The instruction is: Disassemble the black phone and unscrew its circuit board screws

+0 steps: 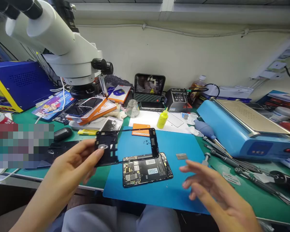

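Observation:
My left hand [79,162] pinches the left end of a black phone mid-frame [106,149], which has a large rectangular opening. The frame is held up, tilted, above the blue mat [140,195], its right end overlapping an opened phone [147,172] from my viewpoint. That phone lies flat with its circuit board and black battery exposed. My right hand [207,187] hovers over the mat's right side, fingers apart, holding nothing. A small grey metal plate [181,156] lies just beyond its fingertips. Several tiny dark screws [147,142] show through the frame's opening.
A microscope [62,42] towers at the left beside stacked phones and boxes [94,111]. A yellow dropper bottle [162,119], orange battery [140,129] and glass jar [132,109] stand behind the mat. At the right are tweezers and screwdrivers [251,177] and a blue heating plate machine [246,125].

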Tool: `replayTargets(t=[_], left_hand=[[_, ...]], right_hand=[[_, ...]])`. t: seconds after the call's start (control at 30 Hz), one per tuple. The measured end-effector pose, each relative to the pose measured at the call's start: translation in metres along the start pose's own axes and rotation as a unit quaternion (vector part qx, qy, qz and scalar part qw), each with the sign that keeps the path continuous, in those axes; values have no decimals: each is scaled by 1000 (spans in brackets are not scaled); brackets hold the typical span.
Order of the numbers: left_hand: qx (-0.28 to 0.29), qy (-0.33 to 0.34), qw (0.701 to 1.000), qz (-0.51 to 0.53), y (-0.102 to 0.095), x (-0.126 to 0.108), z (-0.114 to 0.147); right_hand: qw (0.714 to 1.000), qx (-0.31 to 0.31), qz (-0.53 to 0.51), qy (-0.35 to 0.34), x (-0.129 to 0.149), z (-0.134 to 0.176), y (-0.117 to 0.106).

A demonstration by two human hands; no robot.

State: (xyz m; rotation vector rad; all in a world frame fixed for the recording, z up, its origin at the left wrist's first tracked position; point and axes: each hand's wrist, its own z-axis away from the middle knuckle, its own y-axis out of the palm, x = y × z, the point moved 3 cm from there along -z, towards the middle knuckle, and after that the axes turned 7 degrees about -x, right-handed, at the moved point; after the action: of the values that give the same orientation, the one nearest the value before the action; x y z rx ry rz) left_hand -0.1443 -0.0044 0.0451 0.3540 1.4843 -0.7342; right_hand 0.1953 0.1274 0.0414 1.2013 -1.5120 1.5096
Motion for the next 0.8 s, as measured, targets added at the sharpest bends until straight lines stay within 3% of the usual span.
replayTargets(t=[0.1, 0.2, 0.27, 0.5, 0.8], left_hand=[[136, 44, 990, 0, 39, -21, -11], [204, 51, 978, -3, 74, -35, -22], [241, 48, 969, -13, 95, -42, -30], [321, -8, 946, -40, 152, -52, -46], [398, -63, 913, -55, 192, -45, -49]], right_hand=[[995, -82, -8, -53, -5, -25, -5], [989, -138, 1, -47, -18, -46, -10], [990, -141, 0, -30, -27, -55, -12], [992, -126, 11, -12, -50, -57, -19], [993, -103, 27, -44, -47, -50, -19]])
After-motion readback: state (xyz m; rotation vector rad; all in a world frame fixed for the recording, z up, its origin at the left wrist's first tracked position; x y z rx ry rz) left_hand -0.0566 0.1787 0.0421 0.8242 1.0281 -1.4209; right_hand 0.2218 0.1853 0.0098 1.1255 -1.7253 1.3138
